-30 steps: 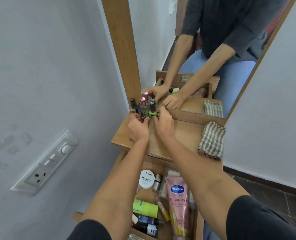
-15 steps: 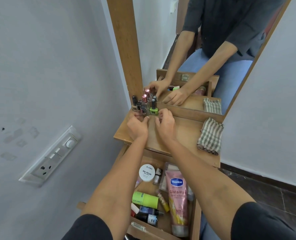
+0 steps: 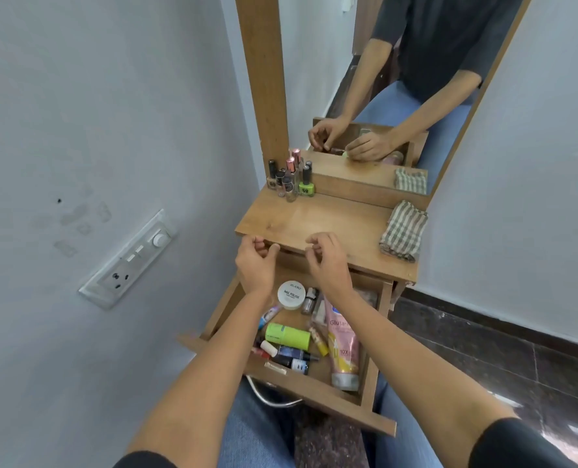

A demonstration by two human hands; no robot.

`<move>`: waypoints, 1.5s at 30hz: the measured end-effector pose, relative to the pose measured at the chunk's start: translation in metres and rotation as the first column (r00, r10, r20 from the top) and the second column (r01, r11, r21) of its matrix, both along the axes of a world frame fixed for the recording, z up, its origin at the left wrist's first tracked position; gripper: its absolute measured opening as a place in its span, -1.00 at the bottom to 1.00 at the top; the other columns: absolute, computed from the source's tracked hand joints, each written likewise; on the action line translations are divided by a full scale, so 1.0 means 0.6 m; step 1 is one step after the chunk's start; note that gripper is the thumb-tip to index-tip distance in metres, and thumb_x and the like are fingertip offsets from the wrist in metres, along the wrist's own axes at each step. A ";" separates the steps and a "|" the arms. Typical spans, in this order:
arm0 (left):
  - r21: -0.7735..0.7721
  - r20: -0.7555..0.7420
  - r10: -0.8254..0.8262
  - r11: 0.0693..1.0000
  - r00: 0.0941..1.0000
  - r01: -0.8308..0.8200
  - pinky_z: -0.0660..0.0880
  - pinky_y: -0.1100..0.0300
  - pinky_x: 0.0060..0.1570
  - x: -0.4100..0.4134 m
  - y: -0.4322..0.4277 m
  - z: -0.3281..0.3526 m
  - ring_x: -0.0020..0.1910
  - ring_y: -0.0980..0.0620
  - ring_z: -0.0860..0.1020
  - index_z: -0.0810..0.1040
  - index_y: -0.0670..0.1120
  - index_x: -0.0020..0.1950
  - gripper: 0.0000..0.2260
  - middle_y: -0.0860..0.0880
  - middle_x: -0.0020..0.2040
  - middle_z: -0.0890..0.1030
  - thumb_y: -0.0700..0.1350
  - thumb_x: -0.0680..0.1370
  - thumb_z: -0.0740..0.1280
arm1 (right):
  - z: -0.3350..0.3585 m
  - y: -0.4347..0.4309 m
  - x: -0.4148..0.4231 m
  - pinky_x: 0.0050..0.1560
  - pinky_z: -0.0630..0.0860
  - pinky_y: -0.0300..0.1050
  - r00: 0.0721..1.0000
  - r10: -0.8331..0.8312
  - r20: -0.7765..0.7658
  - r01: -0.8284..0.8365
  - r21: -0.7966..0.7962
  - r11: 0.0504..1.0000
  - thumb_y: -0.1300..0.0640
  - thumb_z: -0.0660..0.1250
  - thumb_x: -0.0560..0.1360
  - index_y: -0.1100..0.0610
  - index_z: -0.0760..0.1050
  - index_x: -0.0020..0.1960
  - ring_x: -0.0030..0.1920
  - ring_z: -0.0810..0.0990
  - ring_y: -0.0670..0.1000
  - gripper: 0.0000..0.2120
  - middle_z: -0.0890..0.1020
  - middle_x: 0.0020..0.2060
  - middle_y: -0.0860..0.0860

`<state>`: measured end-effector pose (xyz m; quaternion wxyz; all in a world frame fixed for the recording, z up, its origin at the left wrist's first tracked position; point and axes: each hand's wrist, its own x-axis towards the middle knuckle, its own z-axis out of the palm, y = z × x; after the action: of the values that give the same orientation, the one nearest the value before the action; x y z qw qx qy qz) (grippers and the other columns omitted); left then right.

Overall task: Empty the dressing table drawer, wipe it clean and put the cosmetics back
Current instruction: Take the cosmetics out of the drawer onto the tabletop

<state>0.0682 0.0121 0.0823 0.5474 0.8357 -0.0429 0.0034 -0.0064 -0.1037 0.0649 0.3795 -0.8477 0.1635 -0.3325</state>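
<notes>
Several nail polish bottles [image 3: 291,180] stand in a cluster at the back left corner of the wooden dressing table top [image 3: 331,224], against the mirror frame. Below, the open drawer [image 3: 314,386] holds a white nail polish remover tub [image 3: 291,294], a green tube [image 3: 287,336], a pink Vaseline tube [image 3: 343,346] and several small bottles. My left hand [image 3: 255,261] and my right hand [image 3: 326,261] hover over the table's front edge with loosely curled fingers, holding nothing.
A striped folded cloth [image 3: 404,231] lies at the right end of the table top. The mirror [image 3: 382,79] stands behind the table. A wall socket and switch panel [image 3: 128,261] is on the left wall. Dark floor tiles [image 3: 517,359] lie to the right.
Both hands let go of the nail polish bottles and pulled back from the back of the table to its front edge. The bottles stay standing in the corner.
</notes>
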 end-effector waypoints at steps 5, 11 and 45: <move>0.238 -0.131 -0.198 0.945 0.971 0.225 0.45 0.17 -0.08 -0.025 0.067 -0.039 -0.11 0.03 0.55 0.51 -0.11 -0.03 -0.80 0.00 -0.11 0.57 -0.11 0.45 0.46 | -0.023 0.027 -0.048 -0.12 0.48 -0.13 0.975 0.072 -0.210 -0.102 -0.137 0.985 0.31 0.28 0.47 0.20 0.50 -0.01 -0.06 0.51 0.02 -0.89 0.53 -0.08 0.04; 0.494 -0.294 -0.297 0.767 0.908 0.411 0.49 0.12 -0.07 -0.044 0.108 -0.069 0.03 -0.02 0.57 0.53 -0.08 0.10 -0.65 0.01 0.01 0.60 0.06 0.41 0.48 | -0.033 0.042 -0.073 0.13 0.34 -0.04 0.772 -0.040 -0.634 -0.042 -0.114 0.993 0.14 0.33 0.48 0.21 0.40 0.23 0.22 0.38 0.13 -0.65 0.46 0.19 0.13; 0.167 -0.180 -0.498 0.835 0.848 0.525 0.47 0.22 -0.13 -0.035 0.096 -0.006 -0.11 0.07 0.55 0.44 0.01 0.03 -0.94 0.08 -0.10 0.56 -0.03 0.60 0.23 | 0.048 0.010 -0.038 -0.12 0.43 -0.26 0.978 0.176 -0.110 -0.171 0.050 0.984 0.22 0.38 0.42 0.15 0.42 0.01 -0.14 0.49 -0.05 -0.79 0.51 -0.12 -0.03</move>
<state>0.0470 0.0698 0.0786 0.4388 0.8450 -0.2295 -0.2020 -0.0295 -0.0975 0.0938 0.4143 -0.8685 0.1171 -0.2456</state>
